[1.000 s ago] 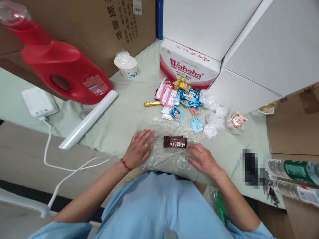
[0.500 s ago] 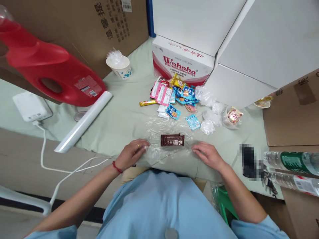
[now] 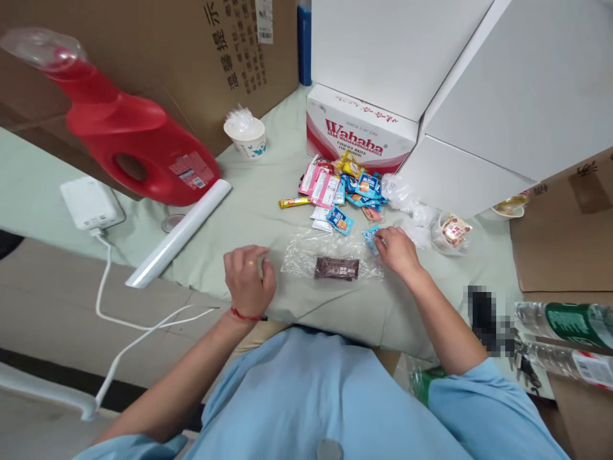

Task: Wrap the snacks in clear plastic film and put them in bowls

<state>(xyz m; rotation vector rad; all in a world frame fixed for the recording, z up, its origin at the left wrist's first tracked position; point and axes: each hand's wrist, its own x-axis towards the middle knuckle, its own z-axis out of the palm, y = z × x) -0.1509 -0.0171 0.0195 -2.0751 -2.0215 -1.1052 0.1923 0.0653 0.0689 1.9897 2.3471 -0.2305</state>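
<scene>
Dark brown wrapped snack bars (image 3: pixel 336 269) lie together under a fold of clear plastic film (image 3: pixel 306 252) on the cloth. To their left my left hand (image 3: pixel 249 281) hovers with its fingers bent, thumb and forefinger apart, holding nothing. My right hand (image 3: pixel 398 250) is at the film's far right corner, its bent fingers drawn together over part of a light blue packet (image 3: pixel 370 237). Whether they pinch the packet or the film edge is hidden. Beyond the film sits a pile of small snack packets, with pink sachets (image 3: pixel 324 190) and blue packets (image 3: pixel 368 185).
Behind the pile stands a Wahaha water carton (image 3: pixel 361 131). Crumpled clear plastic (image 3: pixel 401 193) and a bagged snack cup (image 3: pixel 453 233) are at right. On the left are a red jug (image 3: pixel 143 150), white tube (image 3: pixel 179 233), power bank (image 3: pixel 92 203) and paper cup (image 3: pixel 246 137). Bottles (image 3: pixel 567 322) lie far right.
The film's near edge has been folded away from me over the brown bars. My left hand has let go of the film and lifted; my right hand has moved forward to the blue packet.
</scene>
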